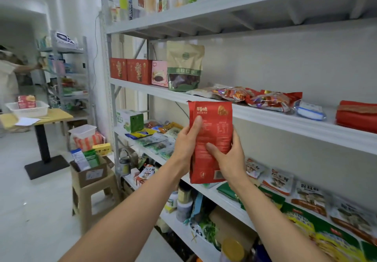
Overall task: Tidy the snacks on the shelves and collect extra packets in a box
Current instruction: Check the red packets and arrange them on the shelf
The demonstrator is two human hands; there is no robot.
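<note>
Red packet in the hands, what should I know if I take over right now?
Left grip: holds the red packet by its left edge, upright.
Right grip: holds its lower right side.
Things: the packet is in the air in front of the shelves. The cardboard box sits on a stool to the left.
Done: a few packets are in the box.
Left: put this packet on a shelf or in the box. Loose packets on the middle and lower shelves lie jumbled.
</note>
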